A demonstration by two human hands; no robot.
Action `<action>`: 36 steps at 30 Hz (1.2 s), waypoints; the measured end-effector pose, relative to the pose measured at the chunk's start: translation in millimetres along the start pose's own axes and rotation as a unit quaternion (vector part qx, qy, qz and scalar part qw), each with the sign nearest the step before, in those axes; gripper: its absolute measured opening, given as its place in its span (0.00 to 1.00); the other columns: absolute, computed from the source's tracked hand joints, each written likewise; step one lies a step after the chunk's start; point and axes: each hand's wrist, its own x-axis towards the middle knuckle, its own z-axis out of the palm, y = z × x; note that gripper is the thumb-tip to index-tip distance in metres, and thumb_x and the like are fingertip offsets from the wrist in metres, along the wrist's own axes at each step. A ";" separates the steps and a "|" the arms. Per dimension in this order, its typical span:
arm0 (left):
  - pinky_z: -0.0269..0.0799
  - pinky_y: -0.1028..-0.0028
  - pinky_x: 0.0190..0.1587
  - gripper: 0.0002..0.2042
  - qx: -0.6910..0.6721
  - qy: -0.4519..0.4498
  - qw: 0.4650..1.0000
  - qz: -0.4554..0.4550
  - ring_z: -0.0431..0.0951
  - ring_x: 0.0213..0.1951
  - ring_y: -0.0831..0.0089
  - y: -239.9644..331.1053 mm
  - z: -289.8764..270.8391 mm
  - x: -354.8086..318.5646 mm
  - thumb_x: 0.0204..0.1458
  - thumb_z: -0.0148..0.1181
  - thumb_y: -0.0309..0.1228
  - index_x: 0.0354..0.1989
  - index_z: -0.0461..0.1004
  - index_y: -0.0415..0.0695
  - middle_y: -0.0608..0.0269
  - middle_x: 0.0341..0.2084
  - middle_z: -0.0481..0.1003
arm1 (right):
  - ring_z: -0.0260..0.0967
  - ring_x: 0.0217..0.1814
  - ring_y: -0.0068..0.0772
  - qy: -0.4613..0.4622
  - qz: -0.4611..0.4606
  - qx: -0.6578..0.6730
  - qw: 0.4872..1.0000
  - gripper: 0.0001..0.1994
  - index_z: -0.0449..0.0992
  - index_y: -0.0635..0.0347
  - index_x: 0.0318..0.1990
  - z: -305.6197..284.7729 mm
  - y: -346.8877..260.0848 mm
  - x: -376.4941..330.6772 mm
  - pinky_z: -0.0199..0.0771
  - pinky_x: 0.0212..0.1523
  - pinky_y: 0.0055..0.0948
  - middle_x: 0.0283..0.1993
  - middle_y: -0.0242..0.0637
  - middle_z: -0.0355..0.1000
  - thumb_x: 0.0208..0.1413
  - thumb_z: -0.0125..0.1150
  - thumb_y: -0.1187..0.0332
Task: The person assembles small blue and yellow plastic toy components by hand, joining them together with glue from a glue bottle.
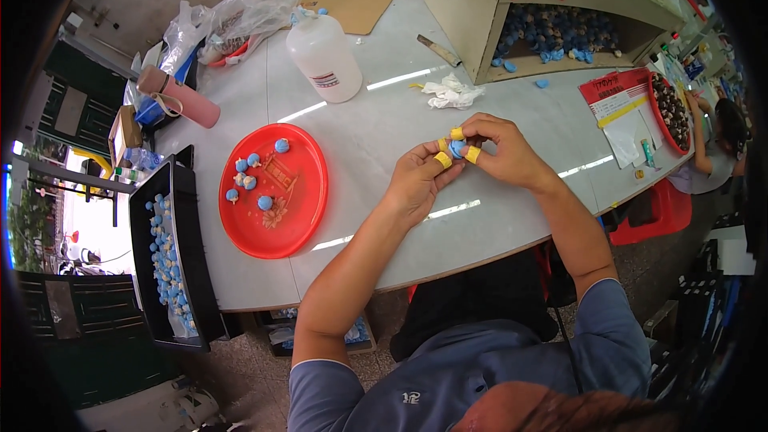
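Here, at far left, we note a long black plastic tray on the table edge, holding a row of small blue-and-pale pieces. Just to its right lies a round red plastic plate with about seven more small blue round-capped pieces scattered over its upper left half. Behind the plate stand a pink cylindrical bottle, lying tilted, and a white translucent plastic jug, upright.

At centre, above the pale grey tabletop, our two hands meet. The left hand is curled, its thumb and forefinger wearing yellow rubber finger cots and pinching a small blue piece. The right hand closes on the same piece from the other side, its fingertips also in yellow cots. The piece is held clear of the table, between both sets of fingertips; its exact shape is too small for us to tell.

Further right, an open cardboard box lies on its side, with a heap of blue and tan pieces inside, and a red tray of dark round items sits near the far edge.

Judgement: we are mid-step, working or fitting one piece by hand. The next move likely calls for a fine, steady pinch and then setting it down with the others.
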 end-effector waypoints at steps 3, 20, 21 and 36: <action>0.77 0.76 0.53 0.13 0.004 0.010 1.000 0.003 0.77 0.49 0.68 -0.6 1.3 -0.5 0.59 0.52 0.21 0.52 0.64 0.32 0.52 0.48 0.72 | 0.69 0.37 0.24 0.005 -0.001 -0.013 1.000 0.08 0.76 0.67 0.40 0.0 1.0 -0.1 0.71 0.38 0.23 0.40 0.36 0.73 0.51 0.62 0.80; 0.76 0.73 0.54 0.12 0.024 0.014 0.999 0.034 0.76 0.47 0.69 -5.4 4.3 -2.0 0.59 0.53 0.21 0.50 0.66 0.33 0.56 0.46 0.73 | 0.70 0.36 0.29 0.007 -0.039 -0.056 0.998 0.09 0.76 0.66 0.39 -0.5 -1.3 -1.3 0.70 0.36 0.25 0.38 0.36 0.72 0.48 0.61 0.81; 0.76 0.73 0.54 0.12 0.021 0.013 0.999 0.037 0.76 0.47 0.69 -5.4 3.6 -2.1 0.60 0.53 0.22 0.50 0.66 0.34 0.56 0.45 0.73 | 0.70 0.36 0.28 0.005 -0.035 -0.053 0.998 0.09 0.77 0.66 0.39 -0.4 -0.7 -0.9 0.69 0.35 0.24 0.39 0.35 0.72 0.49 0.61 0.80; 0.79 0.79 0.37 0.14 0.028 0.017 0.998 -0.051 0.80 0.38 0.70 7.0 5.0 -7.3 0.64 0.49 0.36 0.45 0.69 0.34 0.54 0.39 0.75 | 0.60 0.25 0.13 -0.011 0.215 0.118 0.969 0.15 0.72 0.61 0.30 17.1 -5.2 3.2 0.60 0.24 0.17 0.25 0.27 0.68 0.54 0.66 0.58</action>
